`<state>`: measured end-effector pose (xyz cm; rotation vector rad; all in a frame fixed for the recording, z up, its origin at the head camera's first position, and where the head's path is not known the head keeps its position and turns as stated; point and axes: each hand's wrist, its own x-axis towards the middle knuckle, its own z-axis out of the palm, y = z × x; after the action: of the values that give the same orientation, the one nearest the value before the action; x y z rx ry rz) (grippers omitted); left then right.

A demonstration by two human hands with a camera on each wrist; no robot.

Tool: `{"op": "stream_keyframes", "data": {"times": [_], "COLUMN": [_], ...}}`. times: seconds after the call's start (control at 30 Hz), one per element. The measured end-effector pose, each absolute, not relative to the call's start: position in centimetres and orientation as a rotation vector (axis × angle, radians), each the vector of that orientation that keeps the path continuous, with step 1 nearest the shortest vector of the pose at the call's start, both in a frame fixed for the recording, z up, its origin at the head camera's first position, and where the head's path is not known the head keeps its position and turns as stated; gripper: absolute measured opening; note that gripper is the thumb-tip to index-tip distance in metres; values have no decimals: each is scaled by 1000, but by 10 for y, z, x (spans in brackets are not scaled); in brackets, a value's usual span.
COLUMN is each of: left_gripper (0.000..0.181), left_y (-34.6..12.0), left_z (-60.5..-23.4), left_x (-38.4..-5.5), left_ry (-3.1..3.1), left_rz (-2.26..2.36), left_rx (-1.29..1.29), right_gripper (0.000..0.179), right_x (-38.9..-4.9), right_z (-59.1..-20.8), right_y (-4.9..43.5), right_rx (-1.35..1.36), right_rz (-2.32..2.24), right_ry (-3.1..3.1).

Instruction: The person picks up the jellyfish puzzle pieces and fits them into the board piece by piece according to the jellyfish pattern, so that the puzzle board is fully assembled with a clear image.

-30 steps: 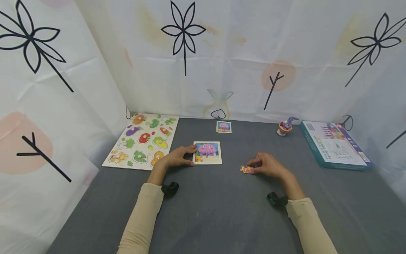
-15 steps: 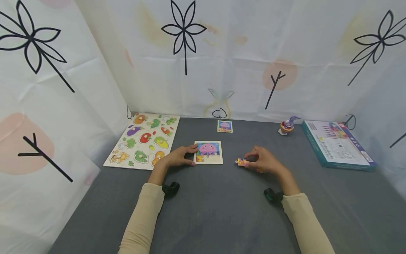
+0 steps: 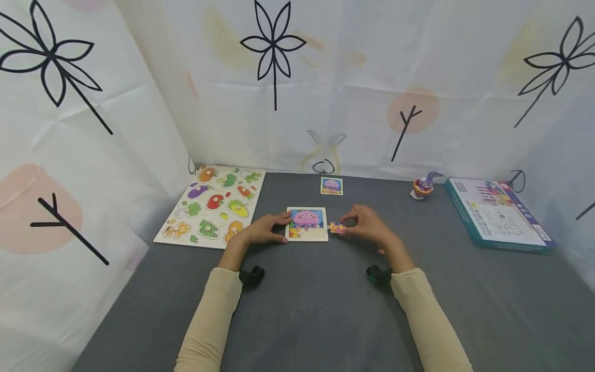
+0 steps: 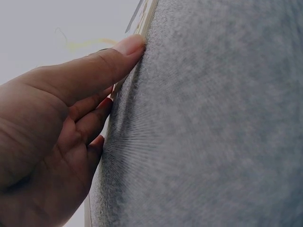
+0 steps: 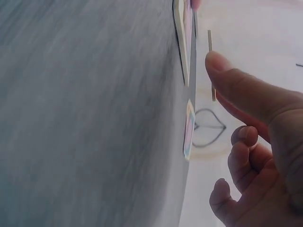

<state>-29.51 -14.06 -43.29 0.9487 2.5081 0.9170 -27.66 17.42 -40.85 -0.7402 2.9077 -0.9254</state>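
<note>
A framed jigsaw board [image 3: 308, 235] with a pink octopus picture lies on the grey table; bare wood shows along its lower part. My left hand [image 3: 262, 230] rests at the board's left side, thumb by the near corner and index finger over the edge. In the left wrist view the thumb [image 4: 109, 66] presses the board's edge. Just right of the board, my right hand [image 3: 367, 225] pinches a pink and yellow jigsaw piece [image 3: 337, 227]. The right wrist view shows this jigsaw piece [image 5: 211, 45] edge-on, raised off the table, between thumb and index finger.
Another jigsaw piece [image 3: 381, 250] lies partly hidden under the right wrist. Behind the board is a small octopus picture card [image 3: 331, 186]. A vegetable puzzle board [image 3: 216, 217] lies left; a small figurine [image 3: 423, 186] and a teal-edged box [image 3: 499, 217] are at right.
My right hand has lifted the jigsaw piece and carried it left, right up to the board's right edge. The left hand has stayed at the board's left side.
</note>
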Motion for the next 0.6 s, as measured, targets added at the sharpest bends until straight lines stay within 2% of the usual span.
{"op": "stream_keyframes", "data": {"times": [0.6], "left_gripper": [65], "left_y": [-141], "left_z": [-433], "left_x": [-295], "left_ry": [2525], "left_rz": [900], "left_rx": [932], "right_gripper": [22], "right_x": [-282], "right_z": [-419], "right_y": [110], "right_rx": [-873], "right_rz": [-975], "right_ry": [2835]}}
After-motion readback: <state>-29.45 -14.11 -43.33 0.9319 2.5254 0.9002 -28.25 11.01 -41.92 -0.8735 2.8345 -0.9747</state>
